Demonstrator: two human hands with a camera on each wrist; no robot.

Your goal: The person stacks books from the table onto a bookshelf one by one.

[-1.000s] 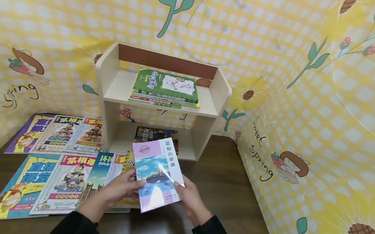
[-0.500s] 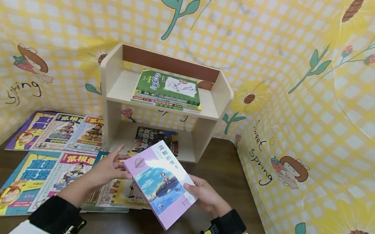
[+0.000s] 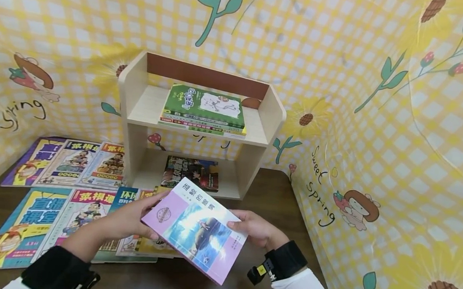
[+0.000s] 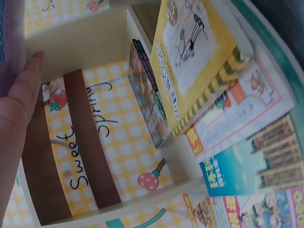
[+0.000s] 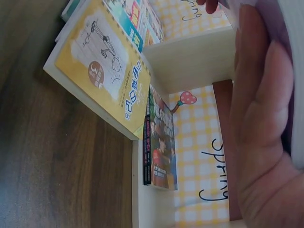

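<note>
Both hands grip the pink book (image 3: 195, 230), left hand (image 3: 131, 218) and right hand (image 3: 256, 230) at its sides; it's now tilted flatter above the desk (image 3: 283, 209), before the shelf (image 3: 200, 129).

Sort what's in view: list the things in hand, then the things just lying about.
In hand: pink book, held by left hand and right hand.

Lying about: wooden shelf, green book stack, dark book, magazines, yellow book.

Dark wooden table (image 3: 283, 209) under a small shelf (image 3: 138, 108), spread comic books (image 3: 52, 213).
</note>
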